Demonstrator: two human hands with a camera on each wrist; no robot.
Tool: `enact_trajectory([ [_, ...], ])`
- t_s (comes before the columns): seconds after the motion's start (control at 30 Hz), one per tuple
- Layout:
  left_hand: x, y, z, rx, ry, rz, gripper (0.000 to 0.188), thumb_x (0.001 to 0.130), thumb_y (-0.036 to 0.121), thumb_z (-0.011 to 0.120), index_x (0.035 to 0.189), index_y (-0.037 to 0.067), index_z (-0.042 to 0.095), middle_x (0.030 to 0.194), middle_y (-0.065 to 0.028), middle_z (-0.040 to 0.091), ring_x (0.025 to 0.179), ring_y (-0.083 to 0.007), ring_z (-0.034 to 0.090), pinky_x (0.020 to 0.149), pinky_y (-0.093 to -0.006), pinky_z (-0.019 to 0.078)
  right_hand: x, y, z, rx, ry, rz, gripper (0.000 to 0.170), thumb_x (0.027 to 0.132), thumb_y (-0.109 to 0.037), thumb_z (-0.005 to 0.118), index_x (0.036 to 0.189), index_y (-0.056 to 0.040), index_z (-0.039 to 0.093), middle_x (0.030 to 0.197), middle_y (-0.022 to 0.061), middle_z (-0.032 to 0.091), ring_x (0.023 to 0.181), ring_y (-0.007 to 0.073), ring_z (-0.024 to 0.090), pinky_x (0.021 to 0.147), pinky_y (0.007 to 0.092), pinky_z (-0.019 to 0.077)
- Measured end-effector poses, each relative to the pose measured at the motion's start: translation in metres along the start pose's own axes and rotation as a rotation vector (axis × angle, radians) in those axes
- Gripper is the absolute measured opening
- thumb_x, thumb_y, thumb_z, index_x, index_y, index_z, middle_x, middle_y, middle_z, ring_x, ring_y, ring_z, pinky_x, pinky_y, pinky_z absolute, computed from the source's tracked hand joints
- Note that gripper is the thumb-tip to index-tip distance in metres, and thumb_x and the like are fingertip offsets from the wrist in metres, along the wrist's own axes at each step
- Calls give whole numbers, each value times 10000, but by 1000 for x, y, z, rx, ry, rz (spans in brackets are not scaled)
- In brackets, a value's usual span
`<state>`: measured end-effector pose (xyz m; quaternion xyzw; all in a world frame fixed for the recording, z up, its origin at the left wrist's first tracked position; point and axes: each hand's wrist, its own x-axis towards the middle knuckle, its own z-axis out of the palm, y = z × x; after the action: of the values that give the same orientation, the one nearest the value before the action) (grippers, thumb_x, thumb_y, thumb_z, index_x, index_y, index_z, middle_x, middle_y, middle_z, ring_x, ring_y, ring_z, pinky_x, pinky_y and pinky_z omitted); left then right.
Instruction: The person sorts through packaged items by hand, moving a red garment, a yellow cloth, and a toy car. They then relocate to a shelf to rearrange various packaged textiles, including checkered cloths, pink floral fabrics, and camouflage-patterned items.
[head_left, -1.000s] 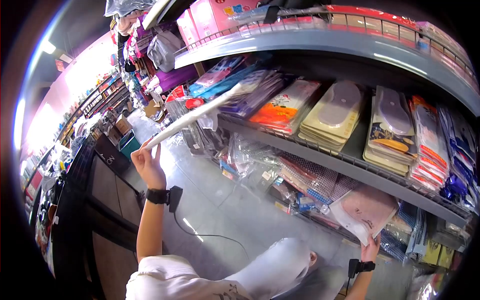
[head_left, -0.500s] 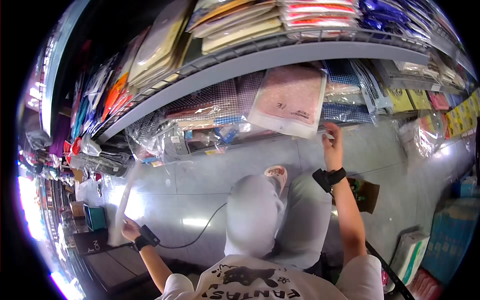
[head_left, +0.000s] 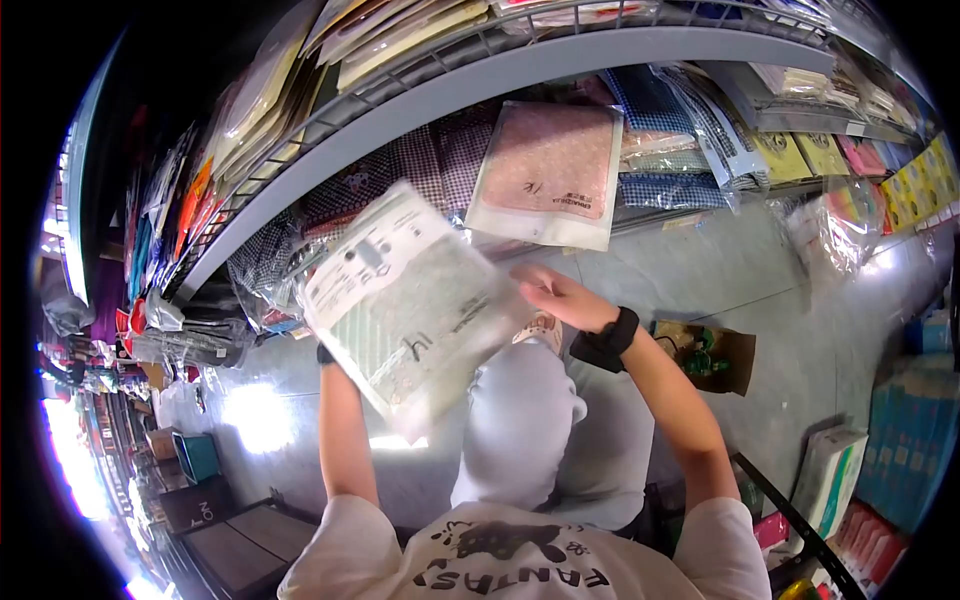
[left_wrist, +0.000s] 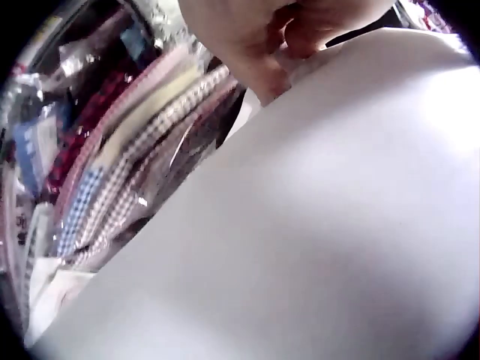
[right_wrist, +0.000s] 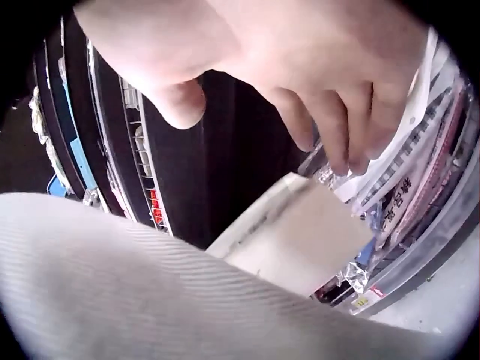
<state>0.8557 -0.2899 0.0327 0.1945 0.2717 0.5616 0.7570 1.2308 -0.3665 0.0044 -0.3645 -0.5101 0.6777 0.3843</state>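
A flat clear-wrapped packet with a pale green striped panel (head_left: pixel 400 300) is tilted in front of the body in the head view, hiding my left hand. The left wrist view shows my left hand (left_wrist: pixel 289 37) pinching an edge of the packet, whose plain white back (left_wrist: pixel 285 210) fills much of that view. My right hand (head_left: pixel 565 297) is beside the packet's right edge; in the right wrist view its thumb and loosely bent fingers (right_wrist: pixel 330 124) stand apart with nothing between them. A pink packet (head_left: pixel 550 165) lies on the lower shelf goods beyond.
A grey shelf edge (head_left: pixel 450 95) with wire railing curves overhead, with checked cloth packs (head_left: pixel 650 110) below it. An open cardboard box (head_left: pixel 735 362) stands on the floor at right, near my right forearm. A teal bin (head_left: pixel 197 455) is at far left.
My left hand has brought its packet from the far left to the middle, turning its printed face to view. My right hand has let go of the pink packet and moved left, towards the green one.
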Motion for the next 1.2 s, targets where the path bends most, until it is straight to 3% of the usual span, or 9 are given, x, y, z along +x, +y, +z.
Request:
enact_trajectory([
  [0.2,96,-12,66,-13,-148,-149,356,837,82,503,1172,-25,443,1115,-154,535,954,-242,549,792,-333,489,-2,-1,-15,-23,222,-86,592,803,-184,628,1255,33,313,1094,115,526,958,169,521,820,279,421],
  [0.33,169,-32,68,770,4,125,352,834,59,463,1183,15,439,1112,-154,529,989,-237,536,803,-340,483,6,27,-43,124,615,-284,499,783,-44,608,1223,-14,374,896,55,606,750,102,557,648,236,454],
  [0.5,184,-80,60,1155,-13,-231,276,826,150,490,1072,27,514,995,-64,578,880,-189,562,743,-290,466,30,73,-97,-138,826,-176,462,779,-20,588,1198,-2,393,844,59,603,661,95,546,574,228,443],
  [0.6,182,-119,43,1561,-243,94,322,796,257,586,959,-18,555,879,-128,612,815,-214,586,712,-290,467,45,97,-127,-482,795,28,443,769,-42,608,1168,-1,419,835,85,601,613,124,550,543,239,444],
  [0.73,184,-135,69,1989,-290,75,453,805,355,561,1027,-39,526,936,-189,597,865,-282,584,772,-341,459,43,80,-112,-871,1006,164,532,738,-283,646,1160,-35,438,1053,247,512,1000,400,451,814,426,409],
  [0.77,183,-139,77,2084,-297,90,479,801,383,555,1013,-46,530,911,-213,598,846,-308,588,773,-359,458,49,92,-119,-633,984,61,574,738,-385,635,1152,-39,439,1097,258,460,1078,419,349,862,448,369],
  [0.9,194,-162,73,2270,-218,178,493,786,416,546,921,-58,559,897,-247,577,837,-360,564,757,-420,449,57,94,-123,-532,998,-195,533,750,-256,663,1148,0,418,953,203,568,872,321,551,768,379,446],
  [1.03,170,-173,78,2309,-230,255,556,793,441,538,943,-95,525,1011,-281,491,979,-402,456,839,-465,389,34,55,-104,-65,907,-58,447,765,-4,603,1158,43,396,968,133,583,859,169,568,733,263,452],
  [1.2,128,-159,77,2055,-254,343,566,808,437,545,988,-96,483,1015,-250,516,964,-339,486,796,-378,415,-28,44,-78,316,881,-107,536,769,64,551,1259,8,342,1047,160,559,894,196,557,757,293,456],
])
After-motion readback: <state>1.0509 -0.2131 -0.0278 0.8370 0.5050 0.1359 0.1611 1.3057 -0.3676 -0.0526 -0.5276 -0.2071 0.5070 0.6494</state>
